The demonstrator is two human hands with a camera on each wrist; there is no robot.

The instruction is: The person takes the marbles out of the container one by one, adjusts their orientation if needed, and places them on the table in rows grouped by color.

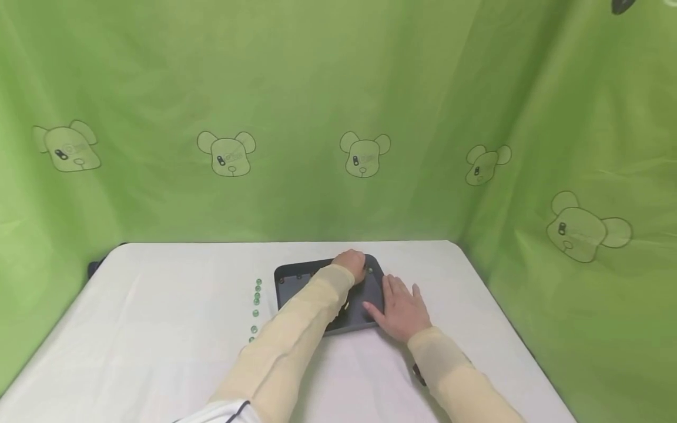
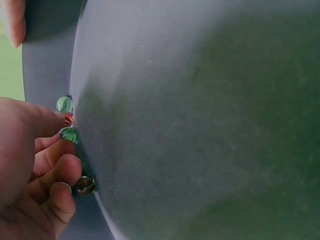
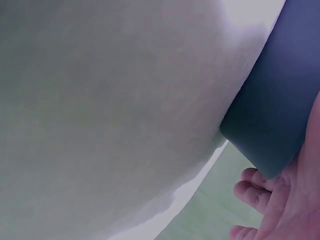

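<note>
A dark grey tray (image 1: 370, 302) stands on the white table. My left hand (image 1: 349, 264) reaches in at its far wall. In the left wrist view its thumb and curled fingers pinch a green swirled marble (image 2: 69, 134) at the foot of the wall. Beside it lie a red striped marble (image 2: 69, 119), partly hidden by the thumb, and a pale green marble (image 2: 64, 104). A dark brown striped marble (image 2: 85, 185) is near the lower fingers. My right hand (image 1: 403, 311) rests against the tray's right side, its fingers straight and its thumb over the rim.
Several green marbles (image 1: 255, 313) form a loose row on the table (image 1: 158, 305), left of the tray. More marbles (image 1: 298, 277) line the tray's far wall. Behind the table hangs a green curtain (image 1: 296, 200) with mouse-head drawings, continuing along both sides.
</note>
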